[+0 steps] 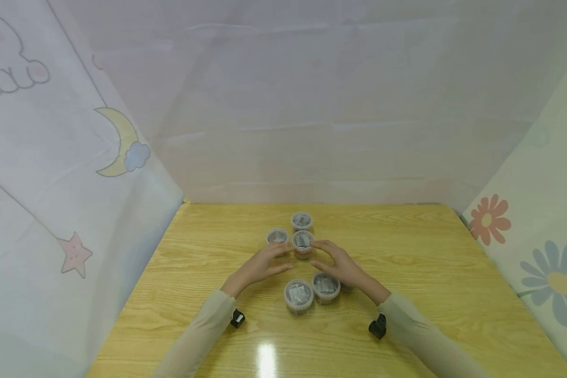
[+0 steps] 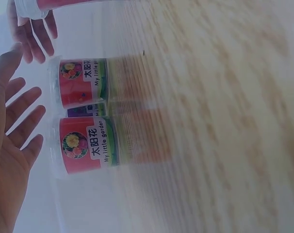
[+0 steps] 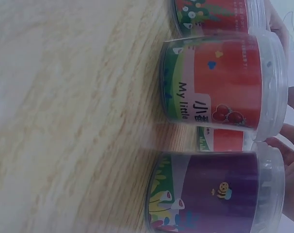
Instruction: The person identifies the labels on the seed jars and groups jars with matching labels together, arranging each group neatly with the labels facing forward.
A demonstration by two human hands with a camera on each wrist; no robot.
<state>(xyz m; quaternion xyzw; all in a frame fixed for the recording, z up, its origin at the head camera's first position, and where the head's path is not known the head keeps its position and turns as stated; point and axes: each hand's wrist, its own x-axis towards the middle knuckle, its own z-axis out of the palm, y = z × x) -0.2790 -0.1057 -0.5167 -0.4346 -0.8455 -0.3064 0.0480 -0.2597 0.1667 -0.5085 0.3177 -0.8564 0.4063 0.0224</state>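
Note:
Small clear-lidded plastic tubs with "My little garden" labels stand in two groups on the table. My left hand (image 1: 261, 265) is nearest the back group, its relaxed fingers passing over the left tub (image 1: 277, 234) towards the middle tub (image 1: 303, 241). From the other side, my right hand (image 1: 341, 266) reaches to the same middle tub, fingertips right at its lid, thumb apart. Behind it is another tub (image 1: 302, 219). In the left wrist view, two red sunflower-type labelled tubs (image 2: 81, 145) stand beside the spread left hand (image 2: 13, 136). Neither hand is curled round a tub.
Nearer me stand a front tub (image 1: 298, 295), one to its right (image 1: 326, 286) and another partly hidden under my right forearm. A red tomato-label tub (image 3: 224, 82) and a purple bee-label tub (image 3: 220, 194) show up close. The wooden table (image 1: 179, 294) meets printed cloth walls (image 1: 312, 131).

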